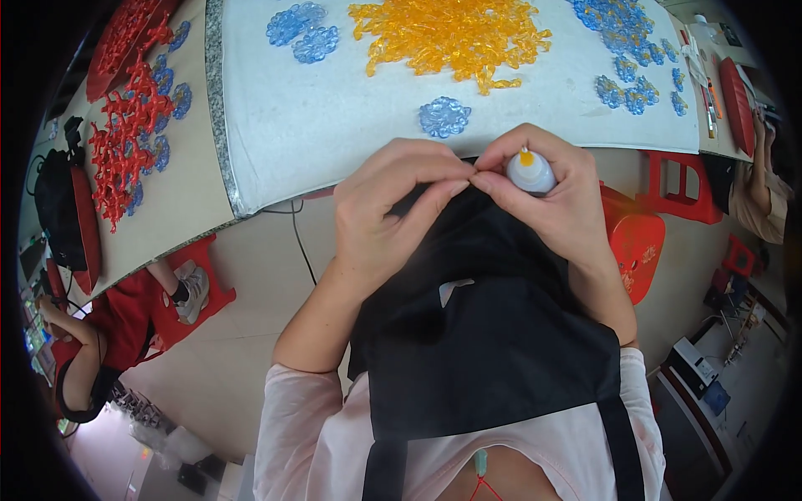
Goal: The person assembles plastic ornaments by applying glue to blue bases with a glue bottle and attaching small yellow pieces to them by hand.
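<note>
Small glue bottle (530,173) clamped in right hand (560,200) above lap — light, smooth plastic, likely slippery; best held round body. Left hand (393,209) fingertips pinched against right's — contents hidden.

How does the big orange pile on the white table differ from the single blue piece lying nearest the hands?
The orange pile is a wide heap of many loose translucent bits; the blue piece is one small, rounded cluster. The pile lies far up the white table; the blue piece lies near its front edge. Both look like clear plastic.
</note>
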Available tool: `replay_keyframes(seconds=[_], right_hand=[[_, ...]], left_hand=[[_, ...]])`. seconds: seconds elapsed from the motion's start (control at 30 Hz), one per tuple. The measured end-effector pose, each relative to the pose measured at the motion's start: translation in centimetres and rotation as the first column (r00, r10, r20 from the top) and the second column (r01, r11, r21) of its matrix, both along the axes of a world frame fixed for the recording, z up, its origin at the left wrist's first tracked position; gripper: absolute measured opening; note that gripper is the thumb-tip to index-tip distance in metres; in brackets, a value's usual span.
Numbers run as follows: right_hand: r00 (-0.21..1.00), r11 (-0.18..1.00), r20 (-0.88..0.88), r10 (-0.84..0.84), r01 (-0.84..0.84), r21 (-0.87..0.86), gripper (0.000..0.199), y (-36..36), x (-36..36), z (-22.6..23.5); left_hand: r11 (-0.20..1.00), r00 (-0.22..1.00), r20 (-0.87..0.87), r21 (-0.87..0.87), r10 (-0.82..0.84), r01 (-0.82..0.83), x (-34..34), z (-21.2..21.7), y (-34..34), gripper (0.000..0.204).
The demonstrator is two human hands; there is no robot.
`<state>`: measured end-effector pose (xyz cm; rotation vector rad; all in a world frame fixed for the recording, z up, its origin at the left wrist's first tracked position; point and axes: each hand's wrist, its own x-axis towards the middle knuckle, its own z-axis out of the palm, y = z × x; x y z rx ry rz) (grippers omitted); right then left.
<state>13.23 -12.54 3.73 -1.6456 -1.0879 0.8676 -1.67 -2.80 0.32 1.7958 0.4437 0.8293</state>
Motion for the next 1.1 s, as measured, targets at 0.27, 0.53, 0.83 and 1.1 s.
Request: replay_keyframes(seconds=[0.27, 0.53, 0.83, 1.1], right_hand=[[0.959, 1.000, 0.284, 0.014, -0.016, 0.004, 0.024, 4.0, 2.9, -0.1], [0.847, 0.991, 0.514, 0.134, -0.123, -0.056, 0.023, 5.5, 2.8, 0.0], [0.870, 0.962, 0.427, 0.247, -0.165, -0.220, 0.018, 6.1, 2.6, 1.1], [0.868, 0.960, 0.434, 0.243, -0.150, -0.238, 0.021, 6.2, 2.4, 1.2]], left_hand=[[0.880, 0.923, -0.287, 0.464, 0.255, -0.099, 0.6, -0.1, 3.1, 0.033], [0.859, 0.900, -0.324, 0.503, 0.292, -0.097, 0.9, -0.2, 2.8, 0.028], [0.865, 0.904, -0.314, 0.490, 0.290, -0.108, 0.9, -0.3, 2.8, 0.027], [0.859, 0.909, -0.296, 0.499, 0.295, -0.116, 0.9, -0.2, 2.8, 0.027]])
